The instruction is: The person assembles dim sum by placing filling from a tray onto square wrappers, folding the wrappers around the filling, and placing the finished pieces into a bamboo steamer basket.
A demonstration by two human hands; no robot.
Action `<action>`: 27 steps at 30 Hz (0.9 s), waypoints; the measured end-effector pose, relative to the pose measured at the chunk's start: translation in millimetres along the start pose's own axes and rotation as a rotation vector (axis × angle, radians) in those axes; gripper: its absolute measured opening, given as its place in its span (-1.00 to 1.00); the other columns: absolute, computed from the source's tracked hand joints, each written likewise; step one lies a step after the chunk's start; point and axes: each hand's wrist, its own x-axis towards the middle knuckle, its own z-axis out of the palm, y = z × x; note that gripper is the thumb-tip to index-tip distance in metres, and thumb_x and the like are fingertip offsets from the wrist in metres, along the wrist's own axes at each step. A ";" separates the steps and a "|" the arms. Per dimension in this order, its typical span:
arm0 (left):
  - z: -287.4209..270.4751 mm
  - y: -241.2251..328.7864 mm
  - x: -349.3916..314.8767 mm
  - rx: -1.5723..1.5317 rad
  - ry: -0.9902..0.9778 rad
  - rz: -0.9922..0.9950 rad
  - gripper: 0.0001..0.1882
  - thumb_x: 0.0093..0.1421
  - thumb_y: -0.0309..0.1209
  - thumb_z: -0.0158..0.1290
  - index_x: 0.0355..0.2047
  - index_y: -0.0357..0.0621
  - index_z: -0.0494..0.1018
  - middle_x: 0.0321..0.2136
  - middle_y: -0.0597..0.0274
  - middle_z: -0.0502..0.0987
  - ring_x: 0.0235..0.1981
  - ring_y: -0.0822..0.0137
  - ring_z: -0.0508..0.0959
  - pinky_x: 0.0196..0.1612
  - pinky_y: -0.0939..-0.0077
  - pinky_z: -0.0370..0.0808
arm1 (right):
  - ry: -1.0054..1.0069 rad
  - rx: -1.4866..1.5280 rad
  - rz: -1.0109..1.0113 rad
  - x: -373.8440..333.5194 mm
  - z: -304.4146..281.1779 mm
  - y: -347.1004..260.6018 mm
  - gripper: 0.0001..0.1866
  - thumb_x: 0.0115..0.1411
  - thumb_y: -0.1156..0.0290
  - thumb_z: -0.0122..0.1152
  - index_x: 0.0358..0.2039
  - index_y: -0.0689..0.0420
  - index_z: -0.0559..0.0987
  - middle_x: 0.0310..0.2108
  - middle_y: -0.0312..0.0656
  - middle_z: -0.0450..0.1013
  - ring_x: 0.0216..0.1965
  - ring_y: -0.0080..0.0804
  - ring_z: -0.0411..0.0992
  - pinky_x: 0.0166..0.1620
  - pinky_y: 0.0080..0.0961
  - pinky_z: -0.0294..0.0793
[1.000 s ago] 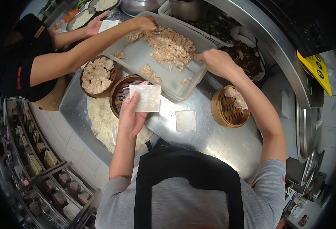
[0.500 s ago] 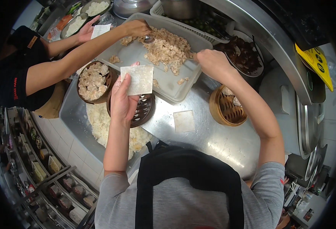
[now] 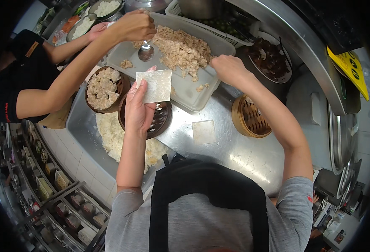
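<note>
My left hand point(image 3: 139, 105) holds a pale square dumpling wrapper point(image 3: 157, 88), thumb on top. It is above a dark bamboo steamer point(image 3: 163, 129). At the right edge of the meat filling point(image 3: 185, 50), in a translucent plastic tray point(image 3: 193, 101), my right hand point(image 3: 234, 71) is closed; whatever it grips is hidden. Another square wrapper, or a stack of them point(image 3: 204, 132), lies on the steel table before me. From the left, a co-worker's hand point(image 3: 135, 27) holds a metal spoon point(image 3: 146, 52) over the tray; their other hand point(image 3: 97, 32) is behind it.
A bamboo steamer of dumplings point(image 3: 104, 89) stands left, beside a grey tub point(image 3: 82, 126) with white shredded food. A lighter steamer point(image 3: 250, 117) with a few dumplings sits right on the steel table point(image 3: 243, 157). Beyond are a plate of dark food point(image 3: 269, 59) and a white basket point(image 3: 174, 10).
The co-worker's hand has lifted the spoon out of the filling and drawn it left. My left hand has shifted slightly right with the wrapper; my right hand stays near the filling.
</note>
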 end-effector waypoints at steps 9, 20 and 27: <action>-2.0 6.9 12.1 0.040 0.008 0.036 -0.56 0.34 -0.36 -0.14 0.14 -0.39 0.21 0.08 0.03 0.37 0.07 0.27 0.43 0.12 0.36 0.40 | 0.014 0.144 -0.036 -8.5 -14.1 0.0 -0.79 0.03 0.56 0.00 -0.39 0.19 0.61 -0.34 0.02 0.54 -0.23 -0.04 0.53 -0.21 -0.20 0.53; -1.0 5.4 20.8 0.060 0.023 0.033 -0.57 0.34 -0.37 -0.13 0.14 -0.38 0.22 0.09 0.05 0.37 0.05 0.27 0.45 0.11 0.38 0.42 | -0.050 0.159 0.026 -2.8 -8.9 3.4 -0.78 0.03 0.58 -0.01 -0.35 0.19 0.60 -0.28 0.03 0.53 -0.19 -0.05 0.51 -0.16 -0.21 0.51; -0.9 7.4 28.7 0.099 0.033 0.019 -0.57 0.34 -0.37 -0.14 0.15 -0.37 0.22 0.08 0.06 0.37 0.03 0.28 0.46 0.09 0.38 0.43 | -0.111 0.104 0.003 -8.4 -21.2 -1.7 -0.81 0.03 0.56 0.03 -0.38 0.23 0.60 -0.31 0.03 0.54 -0.20 -0.07 0.52 -0.19 -0.21 0.52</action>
